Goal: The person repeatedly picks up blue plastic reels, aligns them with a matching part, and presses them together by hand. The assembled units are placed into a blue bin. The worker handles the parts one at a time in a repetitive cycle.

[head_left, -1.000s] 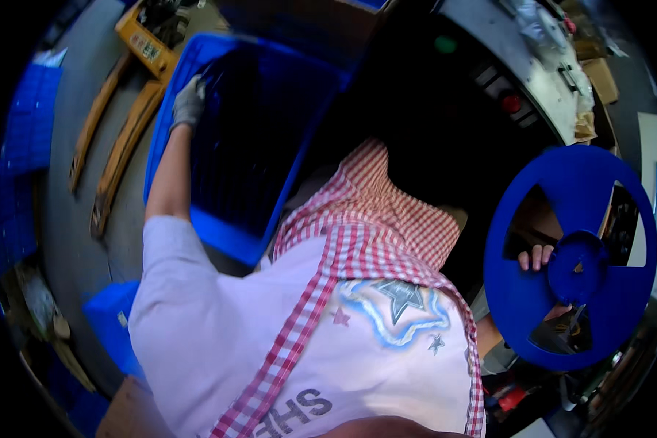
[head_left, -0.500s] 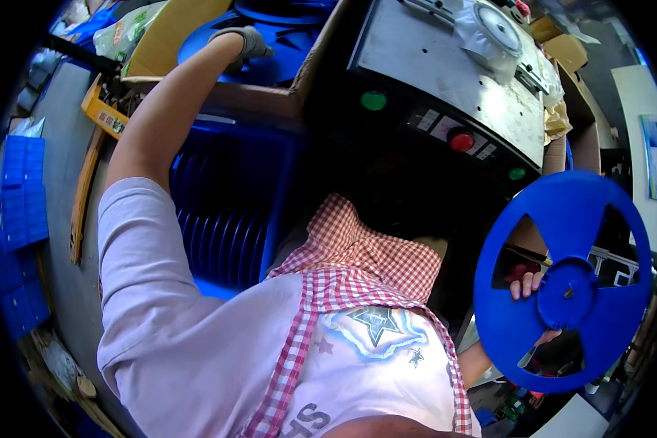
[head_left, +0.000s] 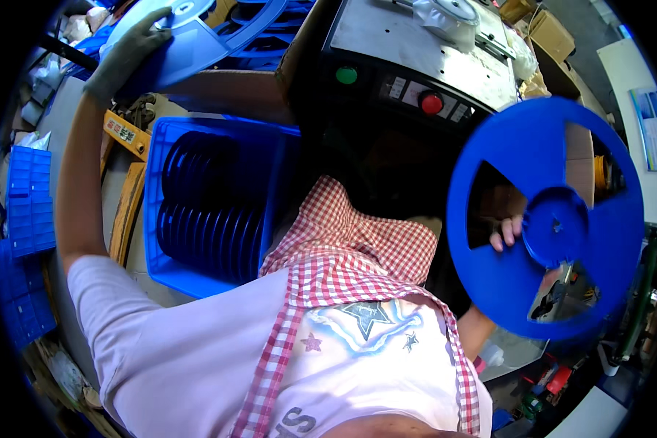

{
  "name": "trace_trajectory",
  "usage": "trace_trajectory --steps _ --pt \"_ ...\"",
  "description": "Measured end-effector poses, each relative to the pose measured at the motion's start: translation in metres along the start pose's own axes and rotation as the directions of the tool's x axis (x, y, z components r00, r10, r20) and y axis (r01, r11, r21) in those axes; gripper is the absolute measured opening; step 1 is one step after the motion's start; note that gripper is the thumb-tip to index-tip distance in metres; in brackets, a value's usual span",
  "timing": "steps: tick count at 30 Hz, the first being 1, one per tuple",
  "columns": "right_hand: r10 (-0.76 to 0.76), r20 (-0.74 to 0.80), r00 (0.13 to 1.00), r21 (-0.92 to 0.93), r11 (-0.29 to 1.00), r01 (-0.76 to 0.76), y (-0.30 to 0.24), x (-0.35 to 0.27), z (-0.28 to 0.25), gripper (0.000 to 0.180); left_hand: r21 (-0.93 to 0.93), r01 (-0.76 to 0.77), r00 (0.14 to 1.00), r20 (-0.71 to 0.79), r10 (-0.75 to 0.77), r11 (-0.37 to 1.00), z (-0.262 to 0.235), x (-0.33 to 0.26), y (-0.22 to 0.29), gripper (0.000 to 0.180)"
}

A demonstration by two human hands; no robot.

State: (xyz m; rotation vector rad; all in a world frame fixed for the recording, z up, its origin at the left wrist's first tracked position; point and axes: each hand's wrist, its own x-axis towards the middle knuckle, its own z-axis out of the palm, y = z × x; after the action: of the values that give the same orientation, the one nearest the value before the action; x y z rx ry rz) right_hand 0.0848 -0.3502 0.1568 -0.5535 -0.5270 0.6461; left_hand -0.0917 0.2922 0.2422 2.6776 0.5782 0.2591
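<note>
Up at the far left corner of the view, the left hand [head_left: 128, 51], in a grey glove, is gripping the rim of a blue reel [head_left: 197, 36], its fingers [head_left: 150, 25] clamped over the edge; that reel is hanging above a blue crate [head_left: 212, 197] that is holding a row of similar reels on edge. Over on the right, the right hand [head_left: 511, 232] is holding up a second, larger-looking blue reel [head_left: 544, 219] beside its hub, fingers curled through a spoke opening and closed on the plastic; this reel is standing upright in front of the grey machine [head_left: 416, 51] with green and red buttons. Judging by this, the step in hand is moving reels between crate and machine; the next move is likely calling for a steady grip on both, as each thin flange could be slipping or flexing.
</note>
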Motion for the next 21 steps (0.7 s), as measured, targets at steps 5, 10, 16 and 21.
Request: trace_trajectory --steps 5,10,16,21 --pt "0.283 -0.155 0.946 0.343 0.914 -0.217 0.085 0.053 0.002 0.074 -0.147 -0.338 0.935 0.057 0.349 0.930 0.065 -0.031 0.087 0.054" --pt "0.464 -0.091 0.881 0.163 0.880 -0.447 0.145 0.064 -0.033 0.083 -0.198 -0.642 0.698 0.248 0.671 0.741 0.141 -0.042 0.211 0.065" --pt "0.474 0.165 0.865 0.301 0.811 -0.502 0.148 0.055 -0.045 0.079 0.366 -0.599 0.703 -0.183 0.687 0.712 0.213 -0.038 0.245 0.067" --pt "0.211 -0.115 0.971 -0.155 0.961 -0.227 0.137 0.053 -0.032 0.077 -0.744 -0.276 0.912 -0.003 0.410 0.609 0.263 -0.082 0.273 0.083"
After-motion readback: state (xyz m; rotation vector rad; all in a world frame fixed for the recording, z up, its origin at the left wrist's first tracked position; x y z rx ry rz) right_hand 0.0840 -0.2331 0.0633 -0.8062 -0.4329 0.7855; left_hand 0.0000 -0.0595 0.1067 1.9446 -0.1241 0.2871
